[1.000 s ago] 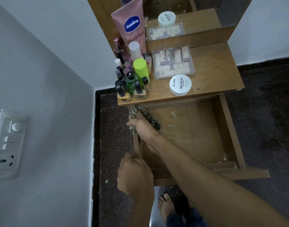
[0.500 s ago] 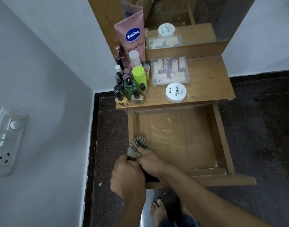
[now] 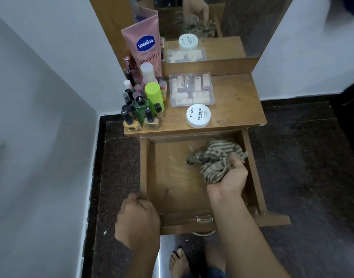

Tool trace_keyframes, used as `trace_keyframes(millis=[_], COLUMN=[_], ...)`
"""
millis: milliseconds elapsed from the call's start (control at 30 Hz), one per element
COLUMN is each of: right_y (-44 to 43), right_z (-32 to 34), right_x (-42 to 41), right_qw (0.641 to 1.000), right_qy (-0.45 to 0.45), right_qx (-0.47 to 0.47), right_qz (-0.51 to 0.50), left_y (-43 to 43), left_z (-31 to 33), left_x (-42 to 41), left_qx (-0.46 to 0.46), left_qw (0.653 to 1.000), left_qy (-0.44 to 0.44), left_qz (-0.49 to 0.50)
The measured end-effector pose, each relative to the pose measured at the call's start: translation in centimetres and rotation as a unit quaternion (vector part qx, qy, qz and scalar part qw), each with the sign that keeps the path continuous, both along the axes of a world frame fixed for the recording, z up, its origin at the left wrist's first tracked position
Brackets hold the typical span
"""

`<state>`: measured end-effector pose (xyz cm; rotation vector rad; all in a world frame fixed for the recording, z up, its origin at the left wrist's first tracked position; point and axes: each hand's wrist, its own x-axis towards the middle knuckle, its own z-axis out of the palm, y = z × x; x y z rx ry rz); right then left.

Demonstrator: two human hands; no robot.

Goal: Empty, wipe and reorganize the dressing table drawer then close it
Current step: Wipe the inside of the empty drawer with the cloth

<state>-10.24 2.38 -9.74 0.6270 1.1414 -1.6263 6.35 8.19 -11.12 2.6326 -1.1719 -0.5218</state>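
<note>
The wooden drawer (image 3: 172, 187) of the dressing table stands pulled out, its scratched bottom bare apart from the cloth. My right hand (image 3: 231, 177) grips a bunched striped cloth (image 3: 214, 159) against the drawer's right inner part, near the back. My left hand (image 3: 138, 217) holds the drawer's front left corner, fingers curled over the left wall. The table top (image 3: 236, 101) carries the drawer's contents: a cluster of nail polish bottles (image 3: 140, 115), a lime green bottle (image 3: 154, 95), a pink Vaseline tube (image 3: 146, 49), a clear box of small tubes (image 3: 191, 90) and a white nail polish remover jar (image 3: 198, 115).
A mirror (image 3: 202, 19) rises behind the table top and reflects the hand and cloth. A white wall (image 3: 42, 137) runs close along the left. Dark speckled floor (image 3: 304, 167) surrounds the table. My bare foot (image 3: 179, 261) stands below the drawer front.
My right hand carried the cloth from the drawer's left wall, past the front left corner, across to the right inner side. My left hand stayed on the front left corner.
</note>
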Motion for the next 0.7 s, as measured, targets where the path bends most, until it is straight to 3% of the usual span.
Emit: trace_keyframes(millis=[100, 200, 567, 700], right_y=[-2.1, -4.5, -8.7, -8.3], right_z=[-0.5, -1.5, -4.9, -4.9], right_x=[-0.3, 0.7, 3.7, 5.4], right_qw=[0.994, 0.988, 0.978, 0.972], right_qy=[0.007, 0.030, 0.208, 0.227], right_qx=[-0.028, -0.063, -0.020, -0.014], right_qz=[-0.106, -0.135, 0.005, 0.057], left_y=[0.1, 0.0, 0.0, 0.0], left_z=[-0.2, -0.3, -0.8, -0.9], left_x=[0.0, -0.1, 0.4, 0.4], left_qx=[0.000, -0.008, -0.001, -0.005], left_qw=[1.000, 1.000, 1.000, 1.000], left_qy=[-0.004, -0.004, -0.003, -0.007], left_qz=[-0.004, -0.002, -0.004, -0.005])
